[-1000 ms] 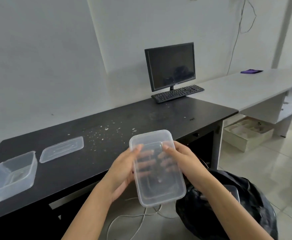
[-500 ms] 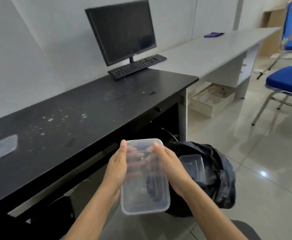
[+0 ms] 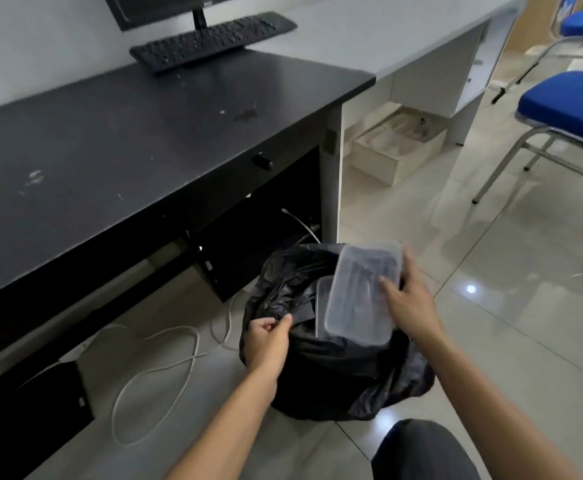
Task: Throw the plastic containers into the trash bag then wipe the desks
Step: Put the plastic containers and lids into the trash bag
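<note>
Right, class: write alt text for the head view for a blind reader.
The right hand holds a clear container over an open black bag on the floor, while the left hand pinches its rim. A black desk stands behind.

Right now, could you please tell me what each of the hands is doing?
Left hand: pinching the rim of the trash bag.
Right hand: holding the plastic container over the bag.

The black desk (image 3: 127,140) runs from 9 to 12 o'clock. It carries a keyboard (image 3: 210,39) and a monitor (image 3: 151,8) at 12, and pale specks (image 3: 34,176), possibly crumbs, toward 9. A pale desk (image 3: 387,32) adjoins it at 1. On the tiled floor (image 3: 491,271) are a trash bag (image 3: 335,375) at 6, a white cable (image 3: 165,341) at 7, an open box (image 3: 397,147) at 2 and a blue chair (image 3: 567,105) at 3.
</note>
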